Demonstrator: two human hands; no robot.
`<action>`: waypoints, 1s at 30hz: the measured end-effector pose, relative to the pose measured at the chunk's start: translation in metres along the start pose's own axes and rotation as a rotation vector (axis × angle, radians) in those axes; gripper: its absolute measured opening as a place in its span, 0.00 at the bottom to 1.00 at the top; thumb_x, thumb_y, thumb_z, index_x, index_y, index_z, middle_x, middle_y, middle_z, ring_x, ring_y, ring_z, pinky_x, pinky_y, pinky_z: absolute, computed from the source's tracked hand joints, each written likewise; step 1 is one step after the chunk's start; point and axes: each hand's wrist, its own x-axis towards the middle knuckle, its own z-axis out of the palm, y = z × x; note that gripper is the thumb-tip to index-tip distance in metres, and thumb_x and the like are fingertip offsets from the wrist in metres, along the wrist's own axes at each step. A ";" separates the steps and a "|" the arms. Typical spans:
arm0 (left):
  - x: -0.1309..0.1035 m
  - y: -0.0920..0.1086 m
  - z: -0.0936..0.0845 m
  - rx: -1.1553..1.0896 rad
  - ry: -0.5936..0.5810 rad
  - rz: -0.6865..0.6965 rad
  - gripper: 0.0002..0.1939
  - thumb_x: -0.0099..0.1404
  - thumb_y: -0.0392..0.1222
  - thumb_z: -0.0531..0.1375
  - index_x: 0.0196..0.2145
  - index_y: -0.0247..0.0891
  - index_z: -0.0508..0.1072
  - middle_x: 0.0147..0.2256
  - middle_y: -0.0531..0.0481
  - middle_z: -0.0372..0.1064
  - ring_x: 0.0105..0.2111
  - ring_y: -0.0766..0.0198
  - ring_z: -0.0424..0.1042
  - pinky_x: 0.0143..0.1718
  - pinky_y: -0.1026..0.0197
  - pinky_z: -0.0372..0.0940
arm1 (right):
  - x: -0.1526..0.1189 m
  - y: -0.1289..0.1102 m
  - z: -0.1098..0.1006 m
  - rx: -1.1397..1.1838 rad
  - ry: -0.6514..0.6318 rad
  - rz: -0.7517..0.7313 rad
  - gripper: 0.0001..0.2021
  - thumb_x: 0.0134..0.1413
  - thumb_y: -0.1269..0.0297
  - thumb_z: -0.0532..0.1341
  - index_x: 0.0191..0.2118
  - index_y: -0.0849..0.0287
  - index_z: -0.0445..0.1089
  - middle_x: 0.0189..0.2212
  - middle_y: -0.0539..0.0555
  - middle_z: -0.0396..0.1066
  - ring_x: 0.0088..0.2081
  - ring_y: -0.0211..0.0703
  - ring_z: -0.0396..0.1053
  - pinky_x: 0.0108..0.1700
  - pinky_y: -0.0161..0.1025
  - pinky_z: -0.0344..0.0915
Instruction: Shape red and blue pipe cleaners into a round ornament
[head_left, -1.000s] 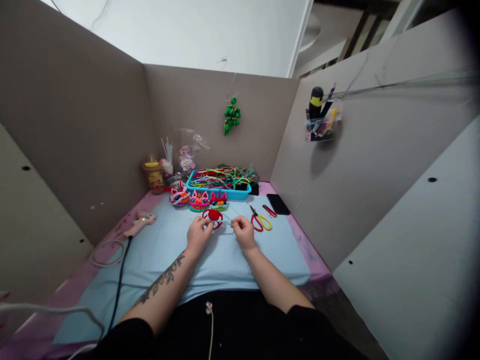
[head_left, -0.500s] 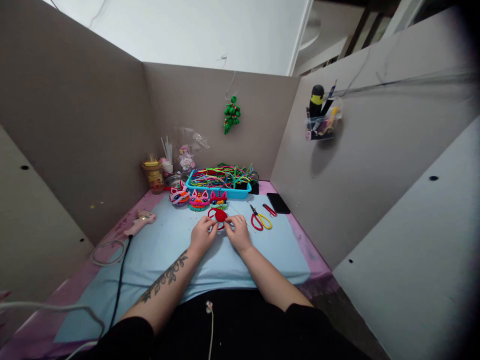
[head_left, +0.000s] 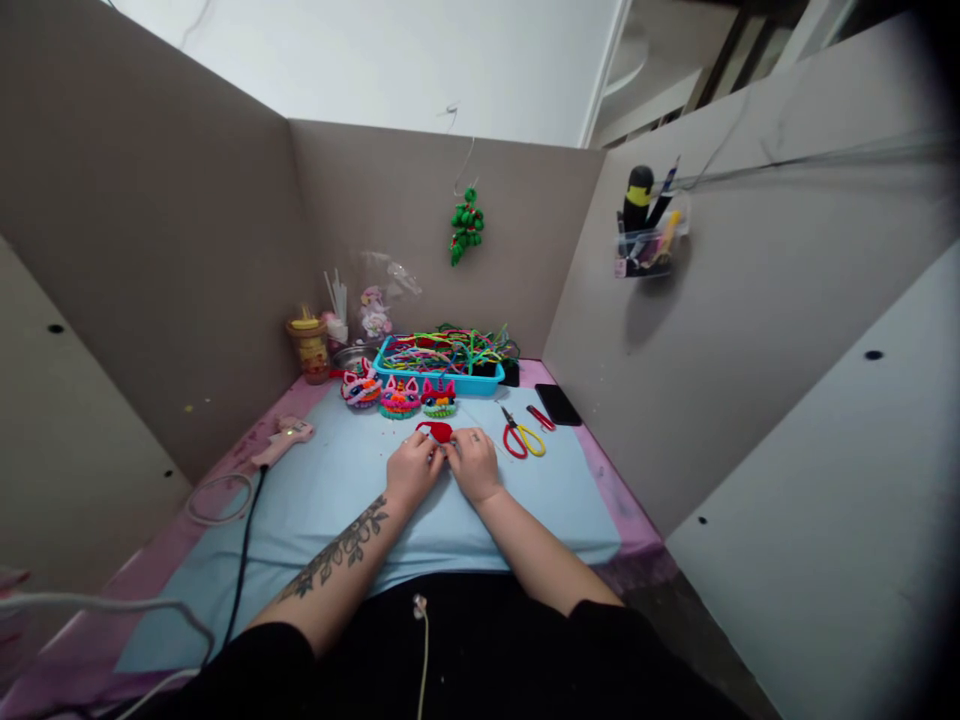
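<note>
Tabletop (head_left: 322, 490) has the blue tray (head_left: 480, 385) of pipe cleaners (head_left: 442, 353) at its far edge; left hand (head_left: 412, 468) and right hand (head_left: 475, 465) sit side by side about midway to the near edge, fingertips of both pinching the near side of the red pipe-cleaner piece (head_left: 437, 431). Piece should be very light, fuzzy so low slip, soft outside over a bendable wire core, easy to kink. Best taken thumb-to-fingertip on the rim, off the filled patch; fingers hide the near side, so exact contact points can't be told.
</note>
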 end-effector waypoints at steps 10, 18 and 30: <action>0.001 0.000 -0.002 0.011 -0.059 -0.013 0.09 0.62 0.41 0.53 0.28 0.39 0.71 0.32 0.47 0.67 0.31 0.62 0.66 0.30 0.63 0.56 | -0.001 -0.001 0.002 -0.036 -0.073 -0.013 0.06 0.57 0.64 0.55 0.36 0.58 0.68 0.30 0.56 0.72 0.36 0.47 0.66 0.39 0.40 0.56; 0.001 0.000 -0.001 -0.017 -0.069 0.002 0.09 0.63 0.41 0.53 0.28 0.39 0.71 0.31 0.47 0.67 0.32 0.62 0.66 0.31 0.63 0.56 | -0.001 0.000 0.001 -0.007 -0.063 0.024 0.06 0.56 0.63 0.56 0.35 0.58 0.67 0.29 0.55 0.71 0.36 0.45 0.65 0.40 0.39 0.56; 0.006 -0.018 0.004 -0.220 0.019 -0.137 0.11 0.64 0.43 0.52 0.35 0.40 0.73 0.35 0.48 0.68 0.32 0.64 0.68 0.34 0.64 0.59 | -0.001 0.011 0.005 0.164 -0.094 0.104 0.07 0.55 0.66 0.58 0.36 0.55 0.73 0.34 0.54 0.75 0.39 0.46 0.65 0.46 0.42 0.56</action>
